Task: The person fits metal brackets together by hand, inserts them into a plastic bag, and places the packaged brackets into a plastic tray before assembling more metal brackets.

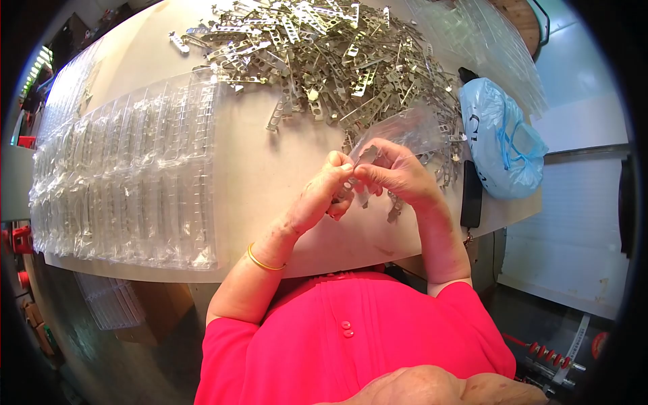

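Near the table's front, my left hand [327,185] is closed around small perforated metal pieces [345,187], with its thumb on top. Close beside it, my right hand [398,177] pinches a metal piece [368,156] between thumb and fingers; more flat metal bits hang below its fingers. A clear plastic sheet [408,129] extends behind the right hand, toward a big heap of perforated metal strips [324,61]. Which hand holds the sheet cannot be made out.
Clear plastic trays [128,182] cover the table's left side. At the right are a blue plastic bag [503,138], a dark phone-like object [471,194] and more clear plastic sheets [479,40]. A cardboard box [162,307] stands under the table [256,233].
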The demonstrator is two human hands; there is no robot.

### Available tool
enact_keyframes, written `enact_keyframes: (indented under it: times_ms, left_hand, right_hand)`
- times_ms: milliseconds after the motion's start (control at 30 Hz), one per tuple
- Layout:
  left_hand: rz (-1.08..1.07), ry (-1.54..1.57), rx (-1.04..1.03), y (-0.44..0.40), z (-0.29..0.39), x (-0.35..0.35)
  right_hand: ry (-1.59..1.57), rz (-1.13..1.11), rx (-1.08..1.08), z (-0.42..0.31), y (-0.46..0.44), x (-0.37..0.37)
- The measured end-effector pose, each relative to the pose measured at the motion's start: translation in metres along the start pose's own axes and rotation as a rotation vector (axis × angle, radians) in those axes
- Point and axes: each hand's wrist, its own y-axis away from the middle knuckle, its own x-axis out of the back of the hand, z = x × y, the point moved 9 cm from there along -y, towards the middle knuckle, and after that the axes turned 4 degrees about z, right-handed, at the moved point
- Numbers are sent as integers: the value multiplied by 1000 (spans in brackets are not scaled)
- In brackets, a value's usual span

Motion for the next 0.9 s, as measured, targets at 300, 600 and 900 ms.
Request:
enact_keyframes:
  times_ms: [300,600,900]
  left_hand:
    - [48,-80,-22,-1,-1,3]
    - [35,-88,-80,-4,-4,11]
    - [116,-114,-52,-2,2,7]
  right_hand:
    - [124,-12,-185,7,5,-5]
    - [2,28,-31,-1,4,-8]
    - [150,6,-172,9,6,-14]
